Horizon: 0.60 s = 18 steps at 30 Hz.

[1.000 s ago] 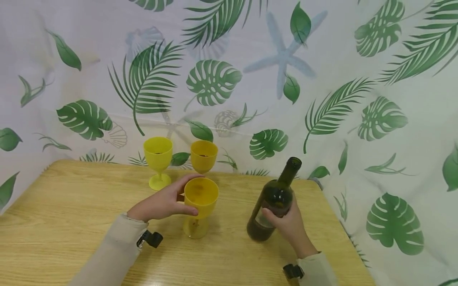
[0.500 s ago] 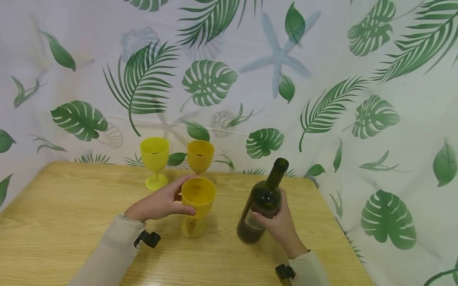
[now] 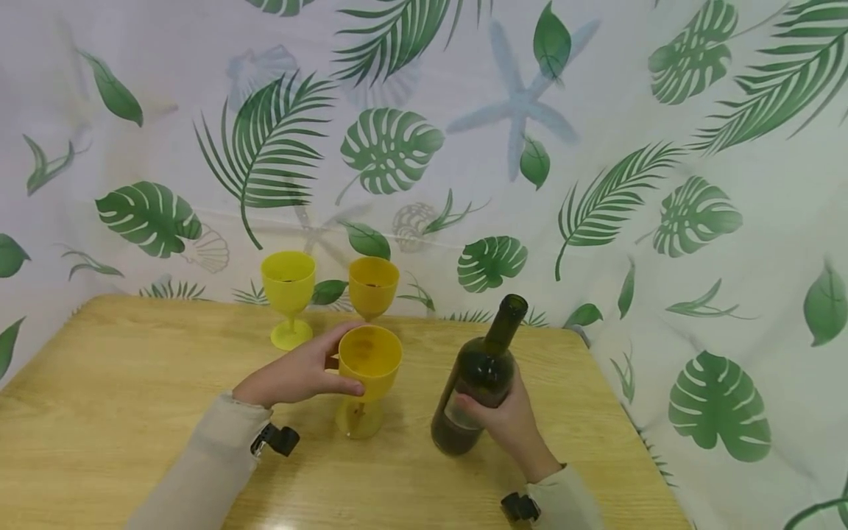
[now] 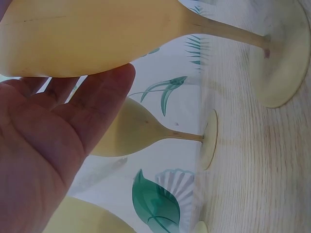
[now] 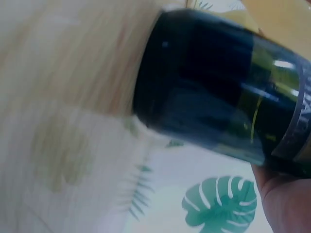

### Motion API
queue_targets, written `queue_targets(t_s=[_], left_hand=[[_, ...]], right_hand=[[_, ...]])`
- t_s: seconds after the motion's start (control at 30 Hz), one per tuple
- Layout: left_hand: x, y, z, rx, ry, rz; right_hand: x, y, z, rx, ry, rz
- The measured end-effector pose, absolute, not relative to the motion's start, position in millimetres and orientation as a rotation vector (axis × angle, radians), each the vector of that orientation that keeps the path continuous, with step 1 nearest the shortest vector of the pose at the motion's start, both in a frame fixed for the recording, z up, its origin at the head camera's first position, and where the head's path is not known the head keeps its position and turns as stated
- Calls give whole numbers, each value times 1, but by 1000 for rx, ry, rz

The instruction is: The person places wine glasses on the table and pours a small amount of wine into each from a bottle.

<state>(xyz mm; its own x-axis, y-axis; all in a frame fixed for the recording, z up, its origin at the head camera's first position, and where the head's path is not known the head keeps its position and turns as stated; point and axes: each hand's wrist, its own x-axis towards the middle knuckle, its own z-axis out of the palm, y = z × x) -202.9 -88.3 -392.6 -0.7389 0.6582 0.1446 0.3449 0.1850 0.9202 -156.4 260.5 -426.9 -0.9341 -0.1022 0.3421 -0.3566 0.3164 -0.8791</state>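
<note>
My left hand [image 3: 301, 370] holds an orange-yellow goblet [image 3: 371, 372] by its bowl, thumb in front and fingers behind. The goblet stands upright, its foot on the table in the left wrist view, where the fingers [image 4: 104, 90] lie along the bowl. To its right, my right hand [image 3: 513, 423] grips a dark green wine bottle [image 3: 486, 368] round its labelled body. The bottle leans with its open neck up and to the right, and dark liquid shows low inside. Its base [image 5: 155, 73] faces the table in the right wrist view.
Behind the held goblet stand a bright yellow goblet [image 3: 288, 283] and an orange goblet [image 3: 374, 287], each with a little dark liquid inside. A leaf-patterned cloth [image 3: 397, 88] hangs along the back and right edges of the wooden table [image 3: 165, 368].
My right hand has carried the bottle left, closer to the held goblet. My left hand keeps its hold, and the goblet stays in place.
</note>
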Motion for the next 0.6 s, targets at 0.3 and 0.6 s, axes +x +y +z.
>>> queue_targets(t_s=[0.3, 0.6], left_hand=[[-203, -89, -392, 952, 2169, 1583], [-206, -89, -394, 978, 2169, 1579]], right_hand=[[-150, 243, -426, 412, -2312, 1700], [-140, 239, -416, 405, -2318, 1557]])
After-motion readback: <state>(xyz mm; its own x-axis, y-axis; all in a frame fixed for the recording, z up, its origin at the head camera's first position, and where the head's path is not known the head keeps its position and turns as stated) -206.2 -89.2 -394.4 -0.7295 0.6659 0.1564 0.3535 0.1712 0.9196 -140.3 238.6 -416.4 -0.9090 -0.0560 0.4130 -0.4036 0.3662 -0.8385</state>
